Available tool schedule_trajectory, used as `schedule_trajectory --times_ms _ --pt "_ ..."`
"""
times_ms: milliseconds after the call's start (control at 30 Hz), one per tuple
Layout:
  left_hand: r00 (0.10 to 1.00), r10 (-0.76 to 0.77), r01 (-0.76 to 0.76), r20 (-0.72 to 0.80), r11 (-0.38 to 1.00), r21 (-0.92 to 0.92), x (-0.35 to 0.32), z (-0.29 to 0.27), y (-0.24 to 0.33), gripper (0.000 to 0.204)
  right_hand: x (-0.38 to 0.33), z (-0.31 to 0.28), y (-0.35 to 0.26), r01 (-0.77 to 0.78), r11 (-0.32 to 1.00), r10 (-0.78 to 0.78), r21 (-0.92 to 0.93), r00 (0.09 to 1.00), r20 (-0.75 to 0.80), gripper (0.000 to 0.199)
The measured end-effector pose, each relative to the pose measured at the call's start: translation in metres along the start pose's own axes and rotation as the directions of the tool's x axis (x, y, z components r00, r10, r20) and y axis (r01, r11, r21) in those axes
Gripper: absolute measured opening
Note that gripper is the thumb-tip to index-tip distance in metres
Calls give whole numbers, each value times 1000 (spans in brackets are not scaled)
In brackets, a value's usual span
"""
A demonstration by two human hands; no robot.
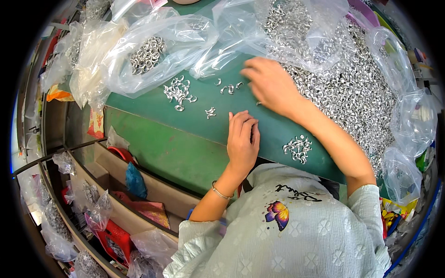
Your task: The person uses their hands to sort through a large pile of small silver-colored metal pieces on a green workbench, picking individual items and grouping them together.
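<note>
Small curved silver metal pieces lie on the green tabletop (171, 113). My left hand (242, 139) rests at the near edge with its fingers bent and close together; whatever they hold, if anything, is hidden. Beyond it, my right hand (273, 85) reaches leftward over the table, fingers stretched and thumb apart, fingertips slightly blurred. Just left of it are a few loose metal pieces (230, 89). A tiny cluster (210, 112) sits near my left fingers, and a larger group (179, 91) farther left. Another small pile (298, 148) lies beneath my right forearm.
A large heap of metal pieces (347, 92) spreads over the right side, partly under clear plastic. An open plastic bag (157, 55) at the back left holds more. Lower left, drawers (106, 162) hold bags, a blue bundle (136, 180) and a red basket (115, 241).
</note>
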State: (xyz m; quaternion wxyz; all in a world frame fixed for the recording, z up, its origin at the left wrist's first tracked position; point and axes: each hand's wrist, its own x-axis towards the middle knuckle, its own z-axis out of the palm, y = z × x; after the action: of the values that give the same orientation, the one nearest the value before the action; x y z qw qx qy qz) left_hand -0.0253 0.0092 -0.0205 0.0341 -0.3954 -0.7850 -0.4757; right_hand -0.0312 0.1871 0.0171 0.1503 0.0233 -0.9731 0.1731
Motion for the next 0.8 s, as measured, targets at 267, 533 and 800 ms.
schedule_trajectory --times_ms 267,533,800 --pt "1000 18 -18 1 1000 14 1 -1 -1 19 40 41 0 -19 997 22 -77 999 38 58" --pt "1000 22 -22 -6 1000 13 1 1 -1 21 58 47 10 28 999 -30 18 994 103 56" --pt "1000 23 -22 -22 999 30 0 0 0 21 -10 -25 29 198 977 -212 74 923 321 30"
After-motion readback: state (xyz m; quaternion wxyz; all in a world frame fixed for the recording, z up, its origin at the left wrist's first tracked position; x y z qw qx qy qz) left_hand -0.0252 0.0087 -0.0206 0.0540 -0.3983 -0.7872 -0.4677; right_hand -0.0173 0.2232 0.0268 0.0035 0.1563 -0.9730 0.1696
